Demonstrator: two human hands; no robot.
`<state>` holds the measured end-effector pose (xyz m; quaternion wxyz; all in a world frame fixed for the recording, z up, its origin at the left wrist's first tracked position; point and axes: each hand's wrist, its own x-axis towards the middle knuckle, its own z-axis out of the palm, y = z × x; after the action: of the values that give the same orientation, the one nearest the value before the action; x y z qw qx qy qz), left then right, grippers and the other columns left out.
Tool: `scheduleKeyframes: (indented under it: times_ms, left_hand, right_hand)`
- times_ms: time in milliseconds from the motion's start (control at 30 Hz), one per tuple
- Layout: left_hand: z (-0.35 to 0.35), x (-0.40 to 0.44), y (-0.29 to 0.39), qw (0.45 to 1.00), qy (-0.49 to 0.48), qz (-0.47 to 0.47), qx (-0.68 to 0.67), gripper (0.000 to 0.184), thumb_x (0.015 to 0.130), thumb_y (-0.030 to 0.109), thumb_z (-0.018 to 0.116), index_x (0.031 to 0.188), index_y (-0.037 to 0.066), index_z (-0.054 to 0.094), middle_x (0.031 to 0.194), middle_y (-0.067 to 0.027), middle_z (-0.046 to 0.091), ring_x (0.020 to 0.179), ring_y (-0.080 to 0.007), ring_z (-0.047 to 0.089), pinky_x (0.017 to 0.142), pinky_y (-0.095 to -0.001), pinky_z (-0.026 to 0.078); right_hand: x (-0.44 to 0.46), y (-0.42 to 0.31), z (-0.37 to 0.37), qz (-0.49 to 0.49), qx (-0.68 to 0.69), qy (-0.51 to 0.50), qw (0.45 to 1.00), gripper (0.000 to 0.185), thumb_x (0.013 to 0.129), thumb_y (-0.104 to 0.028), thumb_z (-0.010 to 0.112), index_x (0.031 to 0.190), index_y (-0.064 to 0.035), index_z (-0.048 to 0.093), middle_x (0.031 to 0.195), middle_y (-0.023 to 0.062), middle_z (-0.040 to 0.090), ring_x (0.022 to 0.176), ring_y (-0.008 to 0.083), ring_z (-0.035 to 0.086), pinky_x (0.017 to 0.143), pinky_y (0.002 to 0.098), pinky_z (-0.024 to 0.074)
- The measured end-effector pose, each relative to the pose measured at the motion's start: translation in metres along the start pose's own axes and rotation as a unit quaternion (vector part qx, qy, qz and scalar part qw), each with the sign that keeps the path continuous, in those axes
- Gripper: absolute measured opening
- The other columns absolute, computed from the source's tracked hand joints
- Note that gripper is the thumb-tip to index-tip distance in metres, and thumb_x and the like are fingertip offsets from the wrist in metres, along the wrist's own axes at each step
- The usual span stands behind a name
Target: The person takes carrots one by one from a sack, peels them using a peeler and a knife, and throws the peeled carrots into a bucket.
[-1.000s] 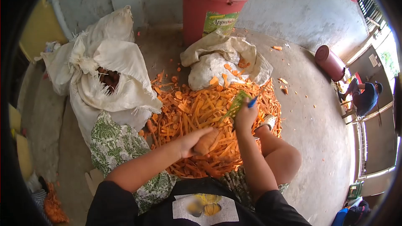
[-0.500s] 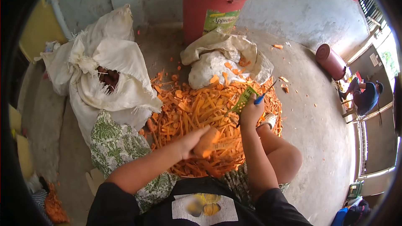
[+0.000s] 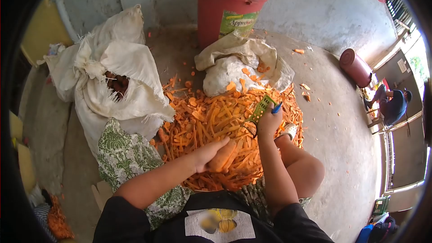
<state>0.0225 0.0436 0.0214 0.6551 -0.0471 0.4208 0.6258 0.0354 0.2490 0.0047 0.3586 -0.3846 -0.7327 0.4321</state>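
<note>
My left hand (image 3: 209, 155) is closed round a thick, peeled-looking carrot (image 3: 223, 157), held over a heap of orange peelings (image 3: 216, 117) between my legs. In my right hand (image 3: 270, 123) is a green peeler (image 3: 261, 109) with a perforated handle and a dark frame at its lower end. A blue-handled tool (image 3: 277, 107) sticks out of the same hand; its kind does not show. The peeler is up and to the right of the carrot, apart from it. My right fingers are partly hidden behind the handle.
A white sack (image 3: 121, 72) with a torn opening showing dark roots stands at the left. Behind the heap lie another sack (image 3: 225, 74) and a tall red bin (image 3: 209, 18). A fallen reddish bin (image 3: 355, 67) and a seated person (image 3: 393, 105) are at the right.
My left hand has turned the carrot, which now points more up and right. My right hand has tilted, so the blue-handled tool shows less of its length.
</note>
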Motion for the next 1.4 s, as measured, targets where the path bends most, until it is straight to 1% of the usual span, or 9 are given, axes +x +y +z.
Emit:
scheduleKeyframes:
  times_ms: [67,100,233,467,633,767,1100,1300,1400]
  left_hand:
    - [-0.013,0.006,0.000,0.999,-0.019,0.013,-0.028,0.047,0.091,0.044,0.028,0.111,0.006,0.046,0.091,-0.0090,0.057,0.076,-0.0190,0.058,0.062,-0.0347,0.050]
    - [-0.022,0.013,0.001,0.997,-0.040,0.030,-0.052,0.047,0.091,0.044,0.028,0.110,0.006,0.046,0.090,-0.0090,0.058,0.076,-0.0192,0.058,0.062,-0.0354,0.051]
    - [-0.018,0.011,0.000,0.998,0.019,0.064,-0.017,0.046,0.091,0.044,0.027,0.103,0.007,0.051,0.086,-0.0070,0.059,0.072,-0.0171,0.059,0.062,-0.0318,0.051]
    - [0.000,-0.001,0.000,0.997,0.008,0.032,0.073,0.042,0.091,0.042,0.031,0.104,0.007,0.052,0.089,-0.0056,0.059,0.074,-0.0156,0.059,0.066,-0.0294,0.050]
    - [-0.014,0.011,0.002,0.996,-0.053,0.022,-0.063,0.042,0.088,0.043,0.039,0.106,0.008,0.050,0.087,-0.0034,0.059,0.075,-0.0138,0.059,0.067,-0.0287,0.050]
    - [-0.007,-0.004,0.014,0.997,-0.038,0.035,-0.065,0.033,0.088,0.039,0.041,0.097,0.010,0.052,0.082,-0.0022,0.057,0.064,-0.0095,0.057,0.053,-0.0244,0.049]
    - [0.008,-0.007,0.009,0.999,0.010,0.031,-0.019,0.039,0.091,0.039,0.032,0.109,0.007,0.048,0.084,-0.0058,0.056,0.072,-0.0160,0.057,0.057,-0.0314,0.050]
    - [-0.010,0.008,0.010,0.988,-0.021,0.055,-0.143,0.038,0.091,0.040,0.030,0.103,0.009,0.048,0.083,-0.0038,0.057,0.066,-0.0144,0.057,0.055,-0.0302,0.051]
    - [-0.018,0.012,0.007,0.989,-0.042,0.116,-0.080,0.040,0.091,0.041,0.027,0.102,0.010,0.050,0.081,-0.0031,0.057,0.067,-0.0120,0.057,0.053,-0.0264,0.049]
  right_hand:
    - [-0.042,-0.063,-0.009,0.037,0.141,-0.081,0.986,0.018,0.090,-0.017,0.041,0.084,-0.0001,0.046,0.064,0.0085,0.053,0.053,0.0141,0.053,0.048,0.0283,0.0410]
    - [-0.057,-0.052,0.001,-0.102,0.146,-0.083,0.980,0.015,0.089,-0.015,0.042,0.083,-0.0021,0.046,0.064,0.0080,0.055,0.050,0.0127,0.053,0.044,0.0276,0.0411]
    - [-0.105,-0.056,0.004,-0.174,-0.039,-0.138,0.974,0.025,0.079,-0.011,0.054,0.102,-0.0012,0.047,0.071,0.0204,0.057,0.063,0.0334,0.060,0.053,0.0382,0.0451]
    - [-0.003,-0.007,0.009,-0.046,-0.077,0.044,0.995,0.015,0.087,-0.016,0.046,0.083,-0.0013,0.048,0.063,0.0109,0.053,0.049,0.0202,0.047,0.047,0.0330,0.0386]
    - [-0.057,-0.057,0.000,0.008,0.111,-0.092,0.989,0.013,0.088,-0.013,0.044,0.081,-0.0029,0.047,0.065,0.0036,0.051,0.053,0.0109,0.045,0.049,0.0281,0.0383]
    - [-0.109,-0.056,0.008,-0.186,-0.050,-0.090,0.977,0.017,0.080,-0.011,0.051,0.094,-0.0009,0.047,0.070,0.0162,0.057,0.057,0.0286,0.056,0.051,0.0385,0.0426]
    - [-0.009,-0.017,-0.006,0.027,0.101,0.014,0.994,0.016,0.089,-0.016,0.043,0.090,-0.0012,0.049,0.064,0.0072,0.053,0.056,0.0175,0.052,0.052,0.0307,0.0422]
    - [-0.107,-0.063,0.010,-0.182,-0.020,-0.066,0.981,0.015,0.085,-0.015,0.048,0.092,-0.0009,0.048,0.067,0.0170,0.052,0.057,0.0297,0.051,0.055,0.0349,0.0422]
    - [-0.080,-0.058,0.016,-0.103,0.068,-0.082,0.989,0.015,0.086,-0.015,0.047,0.089,0.0000,0.047,0.062,0.0145,0.051,0.052,0.0266,0.049,0.052,0.0340,0.0410]
